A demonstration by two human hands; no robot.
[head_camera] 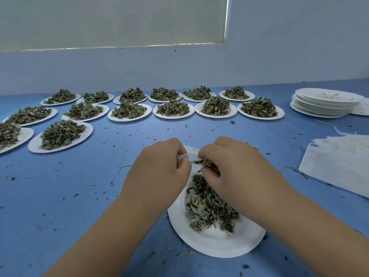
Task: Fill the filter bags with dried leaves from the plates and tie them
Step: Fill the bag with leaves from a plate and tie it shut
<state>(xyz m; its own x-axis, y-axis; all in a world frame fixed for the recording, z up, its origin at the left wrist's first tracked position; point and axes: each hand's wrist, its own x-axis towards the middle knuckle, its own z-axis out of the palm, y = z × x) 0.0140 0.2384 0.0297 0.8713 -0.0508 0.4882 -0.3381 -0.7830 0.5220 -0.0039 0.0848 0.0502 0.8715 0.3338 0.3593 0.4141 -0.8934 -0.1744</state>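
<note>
Working above the near plate (215,242), you have both hands curled tight: your left hand (159,166) pinches the filter bag (182,155), of which only a thin white strip shows (mouth edge or drawstring, it cannot be told which), and your right hand (237,166) grips a tuft of dried leaves (207,166) just beside that strip. The rest of the bag is hidden behind your fingers. The heap of leaves (209,206) left on the plate looks feather-light, brittle and springy; judge it likely to crumble and shed if squeezed, so take loose pinches from the heap's top. The bag appears thin, limp and easily torn; hold it by the mouth edge, kept spread apart. Crumbs lie scattered over the blue table cover (79,196), which looks smooth and flat. To your right lies a pile of flat white bags (339,166) with frayed threads. Farther off, loaded plates (60,134) stand in rows, close together, and a stack of empty plates (323,104) sits at the far right. Behind them rise a pale wall (179,66) and a drawn blind (111,21).
</note>
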